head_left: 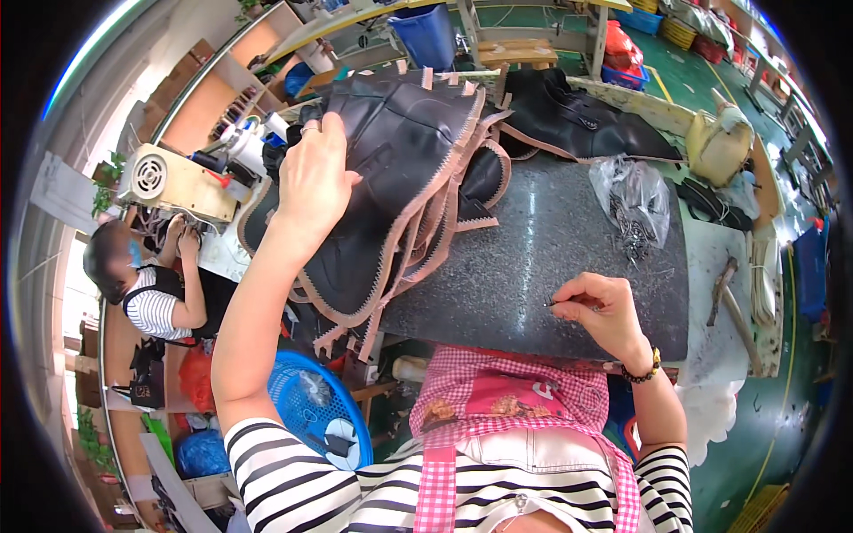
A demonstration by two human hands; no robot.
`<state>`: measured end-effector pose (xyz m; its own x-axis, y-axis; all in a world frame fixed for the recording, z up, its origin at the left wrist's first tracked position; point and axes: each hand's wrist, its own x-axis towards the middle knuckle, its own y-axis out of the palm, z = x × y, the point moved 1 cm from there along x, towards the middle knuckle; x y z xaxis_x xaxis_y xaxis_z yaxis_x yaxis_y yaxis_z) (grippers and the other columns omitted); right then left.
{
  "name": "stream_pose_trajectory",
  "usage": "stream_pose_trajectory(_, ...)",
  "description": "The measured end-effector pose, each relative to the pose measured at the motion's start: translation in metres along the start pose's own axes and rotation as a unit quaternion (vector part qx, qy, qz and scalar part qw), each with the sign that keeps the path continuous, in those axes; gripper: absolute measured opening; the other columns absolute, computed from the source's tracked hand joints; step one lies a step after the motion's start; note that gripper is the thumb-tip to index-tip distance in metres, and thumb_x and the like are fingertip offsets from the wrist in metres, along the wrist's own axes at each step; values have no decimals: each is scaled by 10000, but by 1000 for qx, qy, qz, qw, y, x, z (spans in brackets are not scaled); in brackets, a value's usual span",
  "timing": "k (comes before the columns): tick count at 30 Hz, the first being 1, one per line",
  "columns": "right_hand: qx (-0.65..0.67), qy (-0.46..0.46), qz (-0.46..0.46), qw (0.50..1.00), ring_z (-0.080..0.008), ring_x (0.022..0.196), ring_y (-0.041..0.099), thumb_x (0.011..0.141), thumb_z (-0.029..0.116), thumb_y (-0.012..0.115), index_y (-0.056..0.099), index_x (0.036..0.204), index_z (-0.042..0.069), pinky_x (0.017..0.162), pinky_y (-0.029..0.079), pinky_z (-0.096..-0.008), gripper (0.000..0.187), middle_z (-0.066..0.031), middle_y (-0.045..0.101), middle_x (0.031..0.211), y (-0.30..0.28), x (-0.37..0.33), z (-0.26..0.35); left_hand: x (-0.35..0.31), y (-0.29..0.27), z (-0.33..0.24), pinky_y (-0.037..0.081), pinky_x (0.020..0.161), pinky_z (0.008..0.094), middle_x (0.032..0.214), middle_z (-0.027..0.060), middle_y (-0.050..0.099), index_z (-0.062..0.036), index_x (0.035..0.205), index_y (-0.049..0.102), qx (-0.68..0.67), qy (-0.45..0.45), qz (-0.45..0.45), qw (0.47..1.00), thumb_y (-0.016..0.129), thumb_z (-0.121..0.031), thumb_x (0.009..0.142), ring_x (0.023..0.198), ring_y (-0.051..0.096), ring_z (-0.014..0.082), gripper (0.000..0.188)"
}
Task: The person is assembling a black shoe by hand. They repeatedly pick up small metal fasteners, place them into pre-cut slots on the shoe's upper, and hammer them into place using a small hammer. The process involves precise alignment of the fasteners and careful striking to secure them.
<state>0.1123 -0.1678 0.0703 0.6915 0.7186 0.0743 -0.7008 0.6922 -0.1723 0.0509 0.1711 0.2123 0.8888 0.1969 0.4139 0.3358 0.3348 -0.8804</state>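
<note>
A thick pile of black leather pieces (400, 133) with tan, zigzag-cut edges lies on the left of the dark work board (524, 222). My left hand (315, 182) is on the pile's upper left, its fingers closed over the leather; part of its grip is hidden. Over the board's right half, my right hand (600, 306) is closed in a pinch. A tiny dark bit shows at its fingertips, too small to name. Beyond that hand, a clear plastic bag (633, 200) with small dark bits in it rests on the board.
More black leather (586, 115) lies along the far edge. A hammer-like wooden tool (733, 306) lies at the right. A blue basket (320, 400) stands below the table at left. Another person (164, 284) works at a cream sewing machine (182, 182) on the left.
</note>
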Motion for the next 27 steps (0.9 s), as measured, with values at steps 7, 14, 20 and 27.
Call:
stream_pose_trajectory(7,-116,-219,22,968,-206,776,691,781,-36,701,682,888,11,677,558,-290,118,-91,685,892,4,8,8,10,18,-5,493,686,424,843,122,628,-38,886,589,83,46,11,995,850,-240,620,792,637,322,425)
stream_pose_trajectory(14,-76,-181,16,980,-231,760,698,762,-24,724,693,893,5,673,556,-300,138,-99,698,896,-10,-10,38,-1,-54,-7,445,731,369,794,105,524,-5,748,523,-152,131,-30,979,720,-50,727,814,581,263,202)
stream_pose_trajectory(20,1,-281,59,958,-222,777,696,733,-34,748,715,913,-3,668,541,-288,186,-110,694,857,-20,-31,75,-46,-100,-86,381,577,203,738,-35,446,-18,907,513,-529,-19,259,808,687,-29,830,680,472,32,191)
stream_pose_trajectory(27,215,-31,26,976,-98,857,660,835,-72,685,635,964,-40,760,553,-228,142,-66,676,934,25,-35,3,-100,21,-114,472,893,255,1040,24,613,9,1214,528,-673,-60,457,578,651,-19,894,995,549,79,344)
